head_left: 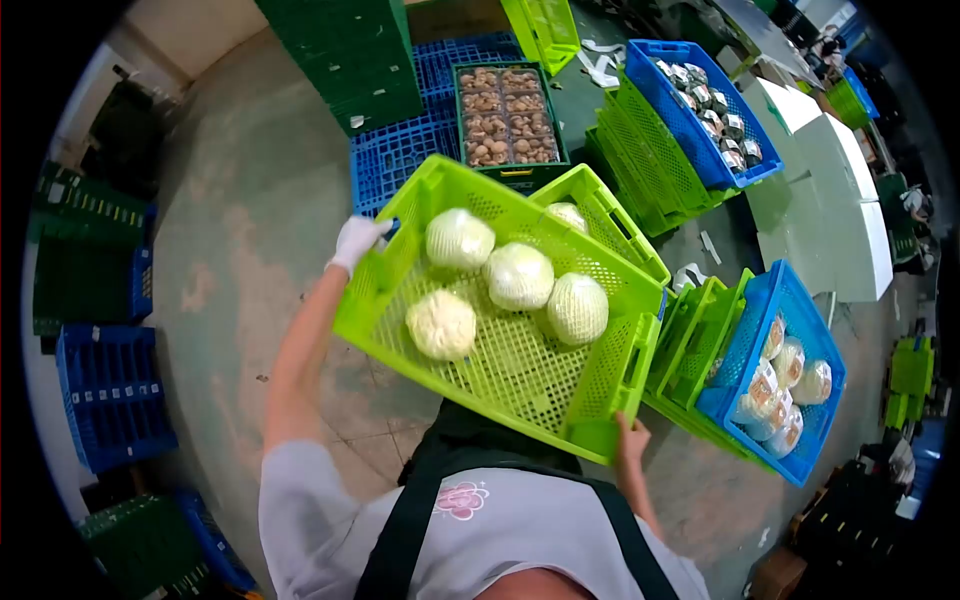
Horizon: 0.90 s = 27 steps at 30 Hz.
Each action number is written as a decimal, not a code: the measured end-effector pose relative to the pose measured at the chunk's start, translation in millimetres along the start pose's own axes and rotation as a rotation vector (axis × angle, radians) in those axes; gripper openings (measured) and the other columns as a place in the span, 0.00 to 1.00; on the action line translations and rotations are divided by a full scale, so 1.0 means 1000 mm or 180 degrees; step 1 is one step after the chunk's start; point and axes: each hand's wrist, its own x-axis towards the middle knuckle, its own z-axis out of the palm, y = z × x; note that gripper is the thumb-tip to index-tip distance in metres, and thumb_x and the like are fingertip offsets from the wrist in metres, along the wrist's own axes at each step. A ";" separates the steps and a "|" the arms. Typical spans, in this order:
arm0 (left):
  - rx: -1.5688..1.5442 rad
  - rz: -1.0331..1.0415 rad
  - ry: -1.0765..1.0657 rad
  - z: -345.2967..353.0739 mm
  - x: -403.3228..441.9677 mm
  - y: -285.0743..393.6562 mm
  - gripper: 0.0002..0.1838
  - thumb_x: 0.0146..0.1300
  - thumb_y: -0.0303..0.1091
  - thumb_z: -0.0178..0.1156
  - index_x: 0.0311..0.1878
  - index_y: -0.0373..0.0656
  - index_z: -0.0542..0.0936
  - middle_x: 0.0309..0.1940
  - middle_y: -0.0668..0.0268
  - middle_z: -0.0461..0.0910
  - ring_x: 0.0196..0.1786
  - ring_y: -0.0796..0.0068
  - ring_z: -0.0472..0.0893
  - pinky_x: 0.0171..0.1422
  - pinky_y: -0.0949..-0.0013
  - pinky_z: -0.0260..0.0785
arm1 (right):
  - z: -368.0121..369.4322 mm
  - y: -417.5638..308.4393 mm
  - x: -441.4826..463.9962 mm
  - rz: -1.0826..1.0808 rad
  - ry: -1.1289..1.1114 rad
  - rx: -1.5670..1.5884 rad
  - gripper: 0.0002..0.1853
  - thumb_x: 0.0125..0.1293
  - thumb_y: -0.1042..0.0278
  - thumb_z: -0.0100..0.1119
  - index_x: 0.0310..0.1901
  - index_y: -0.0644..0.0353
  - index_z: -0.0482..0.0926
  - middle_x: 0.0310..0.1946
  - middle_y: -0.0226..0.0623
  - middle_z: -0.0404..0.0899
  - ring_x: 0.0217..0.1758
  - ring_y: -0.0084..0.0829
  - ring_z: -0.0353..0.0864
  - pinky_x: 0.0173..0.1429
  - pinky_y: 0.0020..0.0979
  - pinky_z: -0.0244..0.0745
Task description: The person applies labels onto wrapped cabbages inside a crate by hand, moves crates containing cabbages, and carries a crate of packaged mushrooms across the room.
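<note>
I hold a lime-green plastic crate in front of my body, tilted so its inside faces me. Inside lie a pale cauliflower with a bumpy top and three round, pale vegetable heads in white netting. My left hand, in a white glove, is closed on the crate's left end by the handle opening. At the lower right corner, my right hand grips the crate's edge, with part of its fingers hidden behind the wall.
Behind the held crate stands another green crate with a netted head. To the right, a blue crate holds wrapped produce; another blue crate holds dark packages. Mushroom packs sit ahead beside stacked dark green crates.
</note>
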 end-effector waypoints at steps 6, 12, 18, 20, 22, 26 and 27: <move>-0.0626 0.0889 0.0335 0.030 0.073 0.042 0.23 0.51 0.45 0.59 0.48 0.43 0.75 0.51 0.54 0.71 0.55 0.61 0.69 0.59 0.69 0.57 | 0.128 0.022 -0.090 0.0450 -0.0101 0.0468 0.18 0.50 0.64 0.62 0.36 0.72 0.77 0.29 0.41 0.80 0.31 0.26 0.76 0.37 0.29 0.70; 0.0012 0.0658 0.2293 0.019 -0.001 0.004 0.33 0.47 0.42 0.64 0.56 0.39 0.65 0.61 0.48 0.55 0.64 0.54 0.56 0.66 0.61 0.49 | 0.161 -0.012 -0.132 0.0907 -0.1035 -0.0001 0.22 0.48 0.60 0.65 0.37 0.72 0.76 0.31 0.42 0.79 0.34 0.29 0.77 0.39 0.27 0.70; -0.2657 -0.1151 0.1108 0.059 -0.066 -0.054 0.28 0.55 0.40 0.59 0.55 0.34 0.64 0.53 0.56 0.66 0.55 0.63 0.67 0.58 0.65 0.59 | 0.121 -0.079 -0.094 -0.0241 -0.2309 -0.1631 0.14 0.52 0.60 0.60 0.30 0.65 0.77 0.24 0.43 0.78 0.26 0.31 0.78 0.31 0.30 0.71; -0.3408 -0.1238 0.0502 0.066 -0.069 -0.044 0.25 0.58 0.39 0.56 0.55 0.35 0.65 0.49 0.58 0.70 0.50 0.66 0.71 0.54 0.66 0.63 | 0.119 -0.098 -0.046 -0.0995 -0.0891 -0.1050 0.11 0.55 0.64 0.55 0.29 0.65 0.77 0.23 0.44 0.77 0.26 0.40 0.78 0.31 0.34 0.71; -0.3614 -0.1183 0.0524 0.075 -0.067 -0.038 0.19 0.60 0.36 0.52 0.52 0.36 0.67 0.41 0.61 0.74 0.41 0.68 0.74 0.45 0.68 0.67 | 0.118 -0.142 0.001 -0.2017 0.0355 -0.1568 0.13 0.54 0.62 0.58 0.35 0.63 0.76 0.29 0.45 0.77 0.33 0.46 0.76 0.38 0.38 0.70; -0.3684 -0.1317 0.0647 0.078 -0.053 -0.046 0.17 0.60 0.36 0.50 0.48 0.35 0.71 0.40 0.59 0.76 0.40 0.64 0.76 0.44 0.63 0.69 | 0.143 -0.148 0.106 -0.2376 0.0705 -0.1973 0.25 0.50 0.51 0.60 0.45 0.62 0.72 0.31 0.47 0.77 0.35 0.47 0.76 0.40 0.42 0.70; -0.3688 -0.1240 0.0616 0.079 -0.052 -0.047 0.17 0.60 0.36 0.50 0.48 0.35 0.71 0.40 0.59 0.76 0.40 0.64 0.76 0.44 0.63 0.69 | 0.151 -0.143 0.120 -0.2380 0.0777 -0.1936 0.25 0.50 0.51 0.60 0.45 0.62 0.72 0.31 0.47 0.77 0.35 0.47 0.76 0.40 0.42 0.70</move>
